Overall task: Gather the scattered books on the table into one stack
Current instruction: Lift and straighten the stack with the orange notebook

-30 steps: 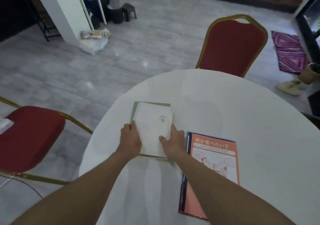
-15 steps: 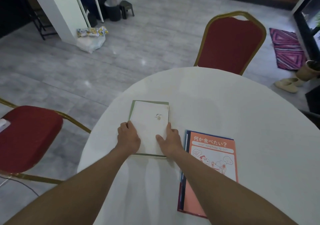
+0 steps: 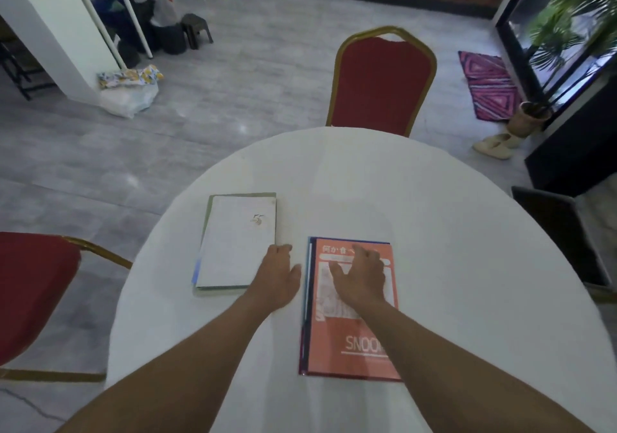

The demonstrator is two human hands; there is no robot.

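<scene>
A white book [image 3: 235,242] lies on top of a green-edged book [image 3: 242,195] at the left of the round white table [image 3: 450,265]. To its right lies an orange book [image 3: 354,342] with Japanese print, resting on darker books beneath it. My left hand [image 3: 275,274] is flat on the table between the two piles, beside the white book's right edge, holding nothing. My right hand [image 3: 362,274] lies spread on the orange book's upper half, fingers apart.
A red chair with a gold frame [image 3: 380,82] stands at the table's far side. Another red chair [image 3: 33,292] is at the left. A dark box [image 3: 561,232] sits beside the table's right edge. Bags and a stool lie on the grey floor.
Both hands have left the white book and moved right. My right hand now lies on the orange book, my left rests between the piles. The head view shifted.
</scene>
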